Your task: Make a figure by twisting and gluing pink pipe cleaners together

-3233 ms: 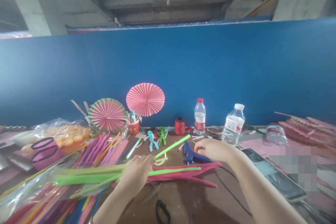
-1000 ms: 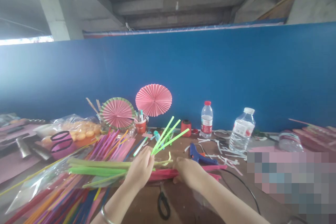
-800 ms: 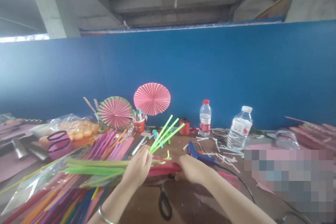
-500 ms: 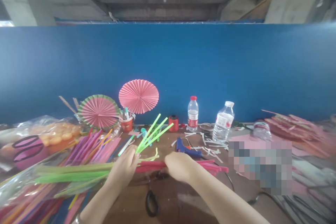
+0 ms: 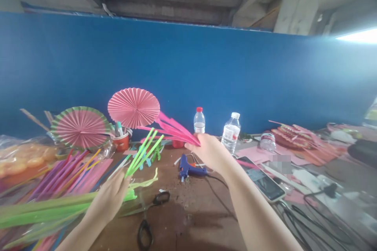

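My left hand [image 5: 110, 198] is closed on a few bright green paper strips [image 5: 143, 152] that fan up and to the right. It rests over a bundle of long green strips [image 5: 44, 210] lying on the brown table [image 5: 191, 215]. My right hand [image 5: 209, 151] is raised above the table and pinches a bunch of pink paper strips [image 5: 173, 129] that point up and left. Black-handled scissors [image 5: 149, 217] lie on the table between my forearms.
A blue glue gun [image 5: 188, 168] lies under my right hand, two water bottles [image 5: 229, 131] behind it. Pink paper fans [image 5: 134, 106] and a red pen cup [image 5: 121, 141] stand at the blue wall. Coloured strips [image 5: 67, 172] pile at left. A phone [image 5: 263, 182] and cables lie right.
My right hand has lifted the pink strips off the table and now holds them up in the air. The view has swung to the right. My left hand keeps its green strips.
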Demonstrator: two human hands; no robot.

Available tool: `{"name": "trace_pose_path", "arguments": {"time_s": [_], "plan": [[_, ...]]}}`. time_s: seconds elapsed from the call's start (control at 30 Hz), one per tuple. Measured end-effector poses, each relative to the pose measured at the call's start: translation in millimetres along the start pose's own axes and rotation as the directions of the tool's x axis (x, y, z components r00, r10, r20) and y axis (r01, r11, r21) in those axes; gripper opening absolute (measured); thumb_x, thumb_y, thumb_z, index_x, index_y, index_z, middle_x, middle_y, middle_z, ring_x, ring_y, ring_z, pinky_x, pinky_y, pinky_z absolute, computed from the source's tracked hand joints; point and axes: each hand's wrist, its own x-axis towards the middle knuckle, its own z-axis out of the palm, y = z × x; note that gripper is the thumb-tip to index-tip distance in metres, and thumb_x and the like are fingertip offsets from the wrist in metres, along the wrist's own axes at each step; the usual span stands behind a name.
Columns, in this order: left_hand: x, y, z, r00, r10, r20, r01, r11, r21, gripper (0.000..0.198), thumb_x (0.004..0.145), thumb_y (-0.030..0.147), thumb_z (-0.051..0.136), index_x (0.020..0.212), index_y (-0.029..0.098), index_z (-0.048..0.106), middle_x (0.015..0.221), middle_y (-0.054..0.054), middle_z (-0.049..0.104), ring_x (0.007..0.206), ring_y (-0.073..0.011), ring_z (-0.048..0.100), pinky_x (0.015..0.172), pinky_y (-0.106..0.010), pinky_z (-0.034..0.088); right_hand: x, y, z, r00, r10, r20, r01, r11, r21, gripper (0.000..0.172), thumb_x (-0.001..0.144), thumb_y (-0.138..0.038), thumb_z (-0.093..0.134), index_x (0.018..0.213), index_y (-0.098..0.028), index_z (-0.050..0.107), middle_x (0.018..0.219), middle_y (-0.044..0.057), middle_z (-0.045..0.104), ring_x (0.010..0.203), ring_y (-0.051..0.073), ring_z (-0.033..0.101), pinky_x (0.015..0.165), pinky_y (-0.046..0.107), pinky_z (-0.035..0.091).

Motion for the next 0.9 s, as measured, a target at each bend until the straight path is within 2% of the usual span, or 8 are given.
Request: {"name": "trace_pose_path", "arguments": {"time_s": [0.1,0.17,0.23,0.3,0.5,0.57,0.67,0.9], "plan": [[0,-1,1.4,1.0,-0.008,-0.025,0.008,1.0,0.021,0.027,0.086,0.039,0.033,0.091,0.019,0.051,0.102,-0.011,0.065,0.099,-0.0256,0.06,0.081,-0.034,0.047,-4,4,-11,0.99,-0.01,-0.142,0.072,0.895,0.44,0.031,0.085,-0.048,0.046,0.091,-0.02,0.056,0.055,-0.003,0.048,0.041,0.008,0.04,0.039,0.022,0.028],[0,1,0.9,1.0,-0.016,-0.01,0.016,1.0,0.014,0.027,0.086,0.038,0.032,0.092,0.019,0.051,0.101,-0.011,0.065,0.098,-0.0249,0.06,0.08,-0.033,0.047,-8,1,-14,0.97,0.008,-0.245,0.179,0.656,0.733,0.029,0.082,-0.048,0.051,0.078,-0.019,0.053,0.05,-0.007,0.036,0.039,0.007,0.03,0.037,0.022,0.022],[1,4,-1.1,0.999,-0.036,0.009,0.036,0.999,0.008,0.026,0.086,0.038,0.032,0.089,0.02,0.051,0.097,-0.009,0.066,0.094,-0.0238,0.062,0.077,-0.031,0.048,-13,-7,-13,0.949,0.003,-0.317,0.287,0.418,0.862,0.028,0.082,-0.046,0.052,0.071,-0.021,0.048,0.05,-0.008,0.032,0.04,0.006,0.029,0.038,0.022,0.022],[1,8,-3.9,0.999,-0.045,-0.001,0.045,0.999,0.019,0.025,0.085,0.039,0.033,0.084,0.021,0.051,0.091,-0.007,0.067,0.089,-0.0233,0.063,0.073,-0.029,0.049,-16,-19,-7,0.946,-0.032,-0.324,0.318,0.298,0.9,0.027,0.082,-0.043,0.054,0.069,-0.021,0.047,0.05,-0.008,0.035,0.04,0.006,0.03,0.038,0.022,0.024],[1,14,-8.4,0.999,-0.014,-0.033,0.016,0.999,0.048,0.024,0.084,0.037,0.034,0.074,0.023,0.051,0.071,-0.002,0.064,0.073,-0.0211,0.063,0.063,-0.027,0.048,-8,-44,33,0.972,-0.147,-0.182,0.225,0.381,0.897,0.023,0.076,-0.035,0.06,0.066,-0.019,0.048,0.052,-0.008,0.038,0.043,0.007,0.033,0.039,0.02,0.026],[2,14,-8.4,0.999,-0.008,-0.045,0.01,0.999,0.046,0.024,0.084,0.036,0.035,0.075,0.022,0.052,0.069,-0.002,0.064,0.071,-0.0208,0.063,0.062,-0.027,0.048,-2,-46,48,0.976,-0.113,-0.186,0.216,0.393,0.894,0.023,0.076,-0.034,0.059,0.064,-0.019,0.047,0.051,-0.008,0.037,0.043,0.007,0.034,0.04,0.02,0.025],[3,13,-8.0,0.998,0.014,-0.059,-0.012,0.999,0.034,0.022,0.083,0.036,0.036,0.075,0.022,0.052,0.067,-0.001,0.063,0.069,-0.0206,0.062,0.061,-0.026,0.048,4,-46,66,0.972,-0.012,-0.235,0.225,0.329,0.917,0.022,0.075,-0.031,0.058,0.062,-0.02,0.044,0.05,-0.008,0.037,0.043,0.007,0.034,0.041,0.021,0.026],[4,2,-1.7,0.996,0.061,-0.061,-0.059,0.998,0.036,0.019,0.083,0.035,0.038,0.081,0.022,0.051,0.072,-0.003,0.065,0.073,-0.022,0.064,0.064,-0.028,0.048,12,-42,86,0.962,0.079,-0.262,0.227,0.303,0.926,0.02,0.076,-0.031,0.055,0.062,-0.02,0.045,0.048,-0.008,0.038,0.043,0.008,0.035,0.043,0.021,0.028]]}}
